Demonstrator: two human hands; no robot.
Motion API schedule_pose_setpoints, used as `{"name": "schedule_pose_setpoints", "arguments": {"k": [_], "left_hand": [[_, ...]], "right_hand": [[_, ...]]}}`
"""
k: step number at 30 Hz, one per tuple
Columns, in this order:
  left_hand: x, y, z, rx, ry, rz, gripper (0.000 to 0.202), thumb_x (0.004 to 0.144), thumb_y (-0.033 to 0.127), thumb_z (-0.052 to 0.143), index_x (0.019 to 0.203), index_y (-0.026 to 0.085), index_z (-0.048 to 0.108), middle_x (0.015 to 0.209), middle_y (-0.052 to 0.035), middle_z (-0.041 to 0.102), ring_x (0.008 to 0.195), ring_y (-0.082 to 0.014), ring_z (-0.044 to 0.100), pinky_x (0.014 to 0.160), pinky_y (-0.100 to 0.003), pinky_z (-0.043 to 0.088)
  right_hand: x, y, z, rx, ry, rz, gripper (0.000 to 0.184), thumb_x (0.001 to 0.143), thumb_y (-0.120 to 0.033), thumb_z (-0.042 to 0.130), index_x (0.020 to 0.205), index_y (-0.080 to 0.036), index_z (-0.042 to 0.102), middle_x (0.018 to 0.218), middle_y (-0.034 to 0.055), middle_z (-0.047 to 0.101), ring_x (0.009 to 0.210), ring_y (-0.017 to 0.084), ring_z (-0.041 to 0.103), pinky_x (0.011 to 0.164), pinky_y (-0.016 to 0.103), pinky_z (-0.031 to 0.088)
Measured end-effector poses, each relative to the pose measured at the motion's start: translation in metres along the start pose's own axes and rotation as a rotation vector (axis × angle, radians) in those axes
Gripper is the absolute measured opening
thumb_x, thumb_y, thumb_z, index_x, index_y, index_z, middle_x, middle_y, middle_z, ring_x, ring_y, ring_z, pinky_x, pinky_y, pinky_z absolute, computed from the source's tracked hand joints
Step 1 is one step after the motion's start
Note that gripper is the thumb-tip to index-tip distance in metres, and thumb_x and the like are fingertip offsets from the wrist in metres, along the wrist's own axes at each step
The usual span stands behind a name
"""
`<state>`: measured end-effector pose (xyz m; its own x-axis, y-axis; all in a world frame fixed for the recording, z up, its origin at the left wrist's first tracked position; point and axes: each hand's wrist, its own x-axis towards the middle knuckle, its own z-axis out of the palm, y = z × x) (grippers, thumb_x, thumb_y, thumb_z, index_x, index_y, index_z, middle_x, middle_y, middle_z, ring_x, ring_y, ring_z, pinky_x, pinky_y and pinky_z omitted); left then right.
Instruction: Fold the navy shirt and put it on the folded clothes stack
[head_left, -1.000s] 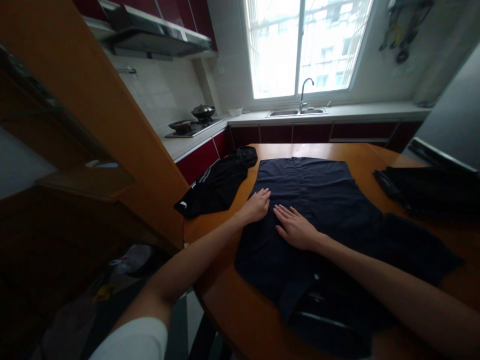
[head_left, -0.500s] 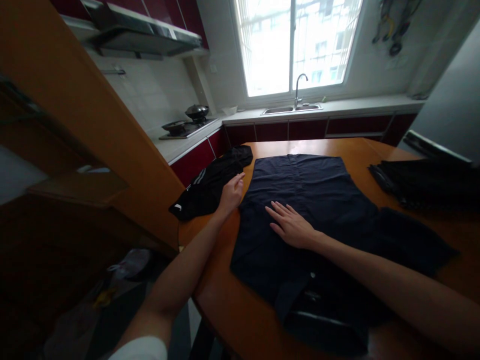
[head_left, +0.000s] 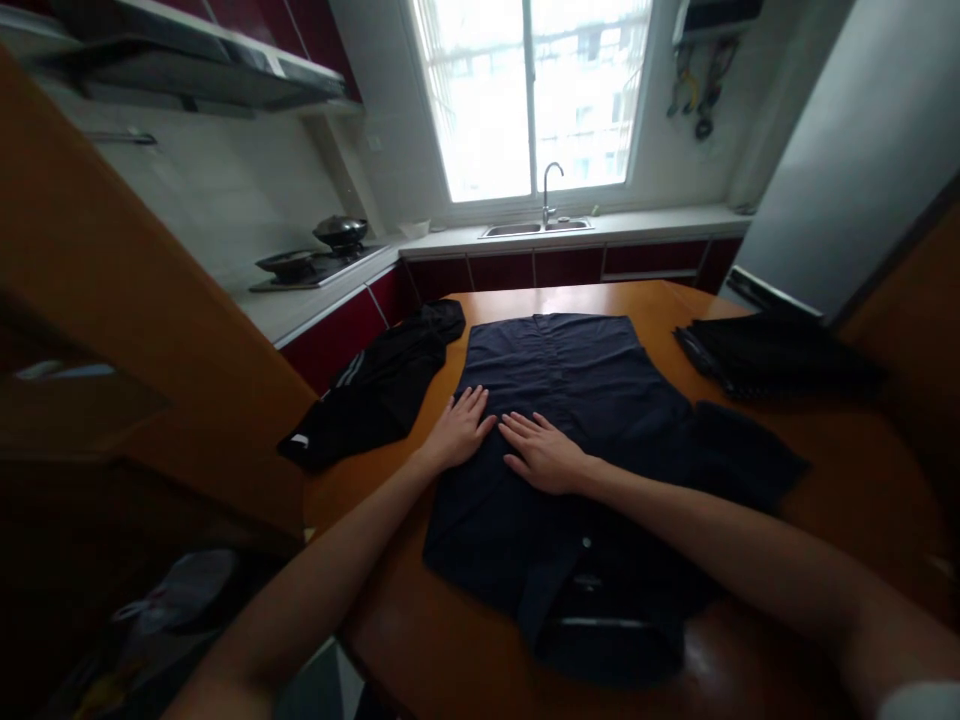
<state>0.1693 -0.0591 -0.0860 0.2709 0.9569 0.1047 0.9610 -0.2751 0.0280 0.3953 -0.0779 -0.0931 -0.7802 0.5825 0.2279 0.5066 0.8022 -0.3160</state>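
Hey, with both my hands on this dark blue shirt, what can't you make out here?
All in the head view:
- Shirt: cloth under the left hand and right hand, hidden by them.
- Mark on the shirt: too small and dim to read.
- Dark pile: folds lost in shadow.
- Bag: contents blurred and dim.
- Right sleeve: mostly cut off by the bottom-right corner.

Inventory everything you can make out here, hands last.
table: 1, orange-brown, centre
shirt: 1, navy, table's middle
striped garment: 1, mostly black, table's left
cloth stack: 1, black, table's right
window: 1, white-framed, back
sink: 1, silver, under window
faucet: 1, silver, at sink
hob: 1, black, left counter
pans: 2, grey-black, on hob
range hood: 1, dark, upper left
lower cabinets: several, dark red, under counter
upright appliance: 1, grey, right
left hand: 1, bare, on shirt
right hand: 1, bare, on shirt
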Motion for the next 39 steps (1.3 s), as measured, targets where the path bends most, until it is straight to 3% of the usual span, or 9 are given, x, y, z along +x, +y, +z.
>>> {"name": "schedule_pose_setpoints", "arguments": {"k": [4, 9, 13, 16, 20, 24, 28, 32, 39], "left_hand": [[0.000, 0.011, -0.002, -0.017, 0.113, 0.067, 0.056, 0.103, 0.031, 0.024, 0.154, 0.011, 0.035, 0.160, -0.0128, 0.033, 0.150, -0.0250, 0.026, 0.121, -0.049, 0.023], [-0.006, 0.029, 0.008, -0.029, 0.006, 0.122, 0.063, 0.102, 0.051, 0.029, 0.154, 0.016, 0.036, 0.162, -0.0110, 0.028, 0.151, -0.0306, 0.021, 0.118, -0.057, 0.023], [-0.008, 0.032, 0.003, -0.047, 0.045, 0.119, 0.066, 0.102, 0.056, 0.029, 0.155, 0.017, 0.035, 0.161, -0.0114, 0.029, 0.151, -0.0310, 0.023, 0.118, -0.057, 0.023], [-0.011, 0.037, -0.007, -0.054, 0.114, 0.115, 0.067, 0.102, 0.058, 0.030, 0.156, 0.018, 0.033, 0.162, -0.0097, 0.029, 0.151, -0.0316, 0.021, 0.119, -0.057, 0.022], [-0.020, 0.050, -0.005, -0.034, 0.034, 0.163, 0.069, 0.099, 0.064, 0.034, 0.158, 0.028, 0.027, 0.164, -0.0044, 0.022, 0.152, -0.0345, 0.015, 0.118, -0.062, 0.019], [-0.025, 0.059, 0.003, -0.018, -0.070, 0.172, 0.070, 0.098, 0.066, 0.035, 0.158, 0.033, 0.024, 0.165, -0.0037, 0.017, 0.152, -0.0379, 0.010, 0.117, -0.066, 0.016], [-0.025, 0.063, -0.001, -0.022, -0.067, 0.177, 0.068, 0.099, 0.064, 0.033, 0.159, 0.034, 0.018, 0.166, -0.0031, 0.014, 0.152, -0.0355, 0.010, 0.117, -0.064, 0.018], [-0.025, 0.066, -0.004, -0.015, -0.076, 0.229, 0.064, 0.101, 0.061, 0.032, 0.158, 0.034, 0.023, 0.165, -0.0034, 0.019, 0.152, -0.0333, 0.014, 0.118, -0.064, 0.017], [-0.023, 0.065, 0.000, -0.008, -0.084, 0.238, 0.060, 0.102, 0.057, 0.032, 0.157, 0.035, 0.025, 0.165, -0.0021, 0.020, 0.152, -0.0325, 0.016, 0.118, -0.064, 0.017]], "right_hand": [[0.001, -0.007, -0.019, 0.062, 0.045, 0.040, 0.050, 0.098, -0.036, 0.048, 0.141, -0.010, 0.053, 0.153, 0.0190, 0.045, 0.146, 0.030, 0.035, 0.118, 0.053, 0.029], [-0.018, -0.010, -0.082, 0.085, 0.255, 0.085, 0.038, 0.096, -0.031, 0.053, 0.128, -0.014, 0.065, 0.143, 0.0160, 0.056, 0.139, 0.027, 0.046, 0.115, 0.044, 0.036], [-0.063, 0.025, -0.133, 0.083, 0.383, 0.271, 0.034, 0.095, -0.030, 0.056, 0.123, -0.016, 0.068, 0.134, 0.0141, 0.064, 0.128, 0.025, 0.057, 0.110, 0.040, 0.042], [-0.111, 0.069, -0.154, 0.057, 0.433, 0.533, 0.031, 0.092, -0.028, 0.059, 0.117, -0.015, 0.070, 0.119, 0.0131, 0.072, 0.110, 0.023, 0.067, 0.099, 0.036, 0.049], [-0.173, 0.122, -0.158, -0.048, 0.410, 0.901, 0.022, 0.089, -0.026, 0.060, 0.102, -0.015, 0.075, 0.102, 0.0119, 0.076, 0.090, 0.022, 0.072, 0.081, 0.028, 0.052], [-0.210, 0.155, -0.155, -0.033, 0.274, 1.081, 0.026, 0.085, -0.035, 0.066, 0.097, -0.015, 0.075, 0.099, 0.0126, 0.077, 0.083, 0.022, 0.072, 0.067, 0.026, 0.051], [-0.220, 0.176, -0.155, 0.014, 0.126, 1.145, 0.024, 0.079, -0.037, 0.073, 0.090, -0.015, 0.075, 0.094, 0.0135, 0.077, 0.080, 0.023, 0.072, 0.063, 0.026, 0.050], [-0.223, 0.186, -0.154, 0.045, 0.080, 1.134, 0.020, 0.071, -0.033, 0.080, 0.080, -0.016, 0.073, 0.087, 0.0118, 0.076, 0.076, 0.023, 0.071, 0.060, 0.026, 0.050], [-0.218, 0.173, -0.154, -0.003, 0.012, 1.182, 0.018, 0.064, -0.027, 0.083, 0.070, -0.018, 0.069, 0.078, 0.0076, 0.072, 0.069, 0.019, 0.067, 0.054, 0.024, 0.045]]}}
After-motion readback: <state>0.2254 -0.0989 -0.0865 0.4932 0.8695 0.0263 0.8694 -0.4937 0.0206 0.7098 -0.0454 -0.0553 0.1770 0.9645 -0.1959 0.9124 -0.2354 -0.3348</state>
